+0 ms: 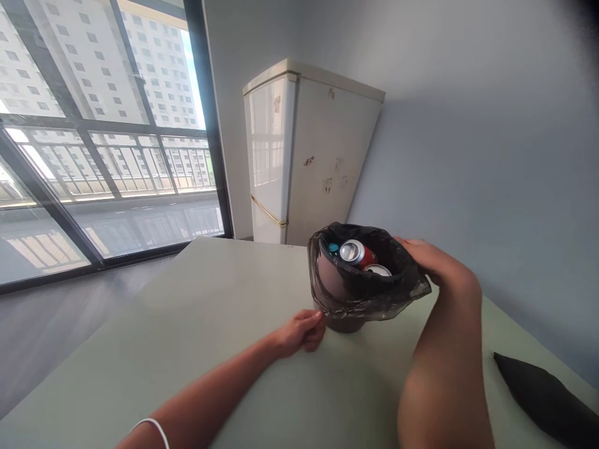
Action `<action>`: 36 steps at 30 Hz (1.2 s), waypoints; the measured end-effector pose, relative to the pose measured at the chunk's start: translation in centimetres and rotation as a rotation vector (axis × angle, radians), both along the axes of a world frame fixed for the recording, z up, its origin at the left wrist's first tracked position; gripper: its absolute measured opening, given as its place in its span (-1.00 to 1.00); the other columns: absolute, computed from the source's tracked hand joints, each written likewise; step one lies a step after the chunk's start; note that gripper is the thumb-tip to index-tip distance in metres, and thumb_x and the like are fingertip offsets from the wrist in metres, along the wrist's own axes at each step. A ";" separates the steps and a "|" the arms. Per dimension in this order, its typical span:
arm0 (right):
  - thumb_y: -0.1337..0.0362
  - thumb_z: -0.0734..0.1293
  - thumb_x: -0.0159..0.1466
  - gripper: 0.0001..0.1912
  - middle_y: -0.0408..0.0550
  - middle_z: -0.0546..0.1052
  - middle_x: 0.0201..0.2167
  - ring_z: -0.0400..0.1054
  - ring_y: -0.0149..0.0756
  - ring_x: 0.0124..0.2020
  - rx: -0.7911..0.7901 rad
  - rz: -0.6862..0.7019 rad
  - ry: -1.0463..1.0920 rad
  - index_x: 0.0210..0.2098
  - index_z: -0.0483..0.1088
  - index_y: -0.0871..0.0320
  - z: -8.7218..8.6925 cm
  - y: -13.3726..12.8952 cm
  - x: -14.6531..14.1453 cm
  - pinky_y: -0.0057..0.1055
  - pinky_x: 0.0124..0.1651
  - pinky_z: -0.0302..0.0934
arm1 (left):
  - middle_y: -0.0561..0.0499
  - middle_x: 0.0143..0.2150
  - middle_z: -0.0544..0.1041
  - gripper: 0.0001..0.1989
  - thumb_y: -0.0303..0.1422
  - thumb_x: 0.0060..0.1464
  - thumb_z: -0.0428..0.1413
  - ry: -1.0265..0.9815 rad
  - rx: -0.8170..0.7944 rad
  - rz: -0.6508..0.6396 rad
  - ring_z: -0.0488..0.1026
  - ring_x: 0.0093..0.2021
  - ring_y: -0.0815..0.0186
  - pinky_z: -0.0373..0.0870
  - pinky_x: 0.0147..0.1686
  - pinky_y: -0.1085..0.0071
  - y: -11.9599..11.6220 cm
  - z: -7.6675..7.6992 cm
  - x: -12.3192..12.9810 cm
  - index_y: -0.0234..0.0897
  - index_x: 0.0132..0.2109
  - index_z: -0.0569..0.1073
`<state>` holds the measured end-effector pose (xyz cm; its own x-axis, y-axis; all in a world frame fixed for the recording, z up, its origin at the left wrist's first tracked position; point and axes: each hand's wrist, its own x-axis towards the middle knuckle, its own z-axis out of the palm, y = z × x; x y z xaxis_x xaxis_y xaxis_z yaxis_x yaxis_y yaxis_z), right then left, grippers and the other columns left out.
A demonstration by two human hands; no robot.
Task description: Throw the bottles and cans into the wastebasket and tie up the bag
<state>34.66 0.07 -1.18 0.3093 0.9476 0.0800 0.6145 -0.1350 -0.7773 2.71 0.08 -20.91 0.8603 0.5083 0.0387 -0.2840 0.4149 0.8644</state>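
Observation:
A brownish bin (334, 280) stands on the pale green table, lined with a black plastic bag (374, 298) whose edge is folded down over the outside. Inside lie a red and silver can (356, 252), the top of another can (378, 270) and a small teal item (333, 248). My left hand (304, 330) is closed at the bag's lower left edge, pinching its hem. At the bin's far right side, my right hand (418, 255) has hold of the bag near the rim; its fingertips are partly hidden behind the bag.
The table (224, 280) reaches toward a white fridge (327, 156) with worn patches. A dark, pointed object (545, 396) lies on the table at the right. Glass doors (112, 137) are at the left, and a bare wall runs along the right.

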 end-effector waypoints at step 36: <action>-0.09 0.51 0.16 -0.64 -0.07 0.57 -0.39 0.49 -0.16 -0.30 0.426 0.112 0.656 -0.39 0.47 0.05 2.7 0.6 -5.0 -0.31 -0.26 0.46 | -0.10 0.27 0.54 -0.76 -0.14 0.33 0.14 -0.493 0.165 0.852 0.47 0.29 0.04 0.43 0.24 0.02 5.9 21.6 -6.0 -0.20 -0.17 0.54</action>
<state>29.69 0.66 1.47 0.3240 0.9045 0.2774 0.0047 0.2917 -0.9565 -3.29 6.00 0.74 0.0799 0.9045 0.4190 -0.7738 -0.2087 0.5980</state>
